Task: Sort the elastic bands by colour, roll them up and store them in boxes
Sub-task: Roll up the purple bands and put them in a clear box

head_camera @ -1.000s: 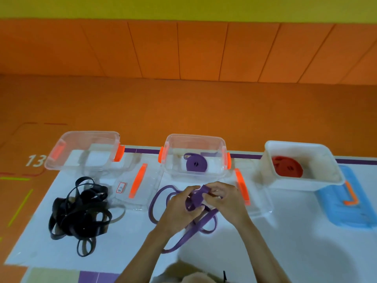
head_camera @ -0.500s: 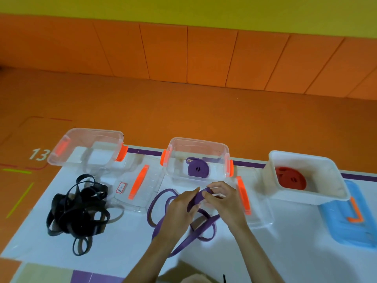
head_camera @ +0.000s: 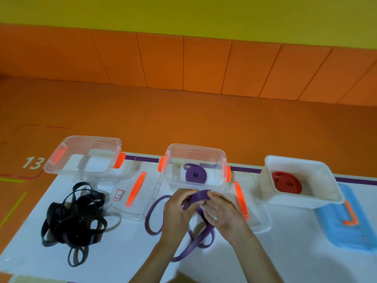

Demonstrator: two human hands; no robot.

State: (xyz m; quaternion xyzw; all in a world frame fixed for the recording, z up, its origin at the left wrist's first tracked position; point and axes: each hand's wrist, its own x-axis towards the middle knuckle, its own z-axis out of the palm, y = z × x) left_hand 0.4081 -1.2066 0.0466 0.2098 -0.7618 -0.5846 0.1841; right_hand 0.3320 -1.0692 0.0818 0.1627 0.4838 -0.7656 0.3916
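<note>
Far edge of the table (head_camera: 285, 254) is blocked by the left clear box (head_camera: 91, 138), middle clear box (head_camera: 195, 146) and white box (head_camera: 302, 199). All three are open on top, so dropping in from above is easy. Clear lids (head_camera: 146, 201) lie flat in front. The black band tangle (head_camera: 71, 219) hogs the left, and the purple band (head_camera: 201, 195) sprawls mid-table. Best bare patch is front right, short of the blue lid (head_camera: 336, 227). Gaps between boxes look passable, I think.

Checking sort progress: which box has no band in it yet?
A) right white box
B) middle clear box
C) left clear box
C: no band shows inside the left clear box, while the middle box holds a purple roll and the white box holds a red roll.
</note>
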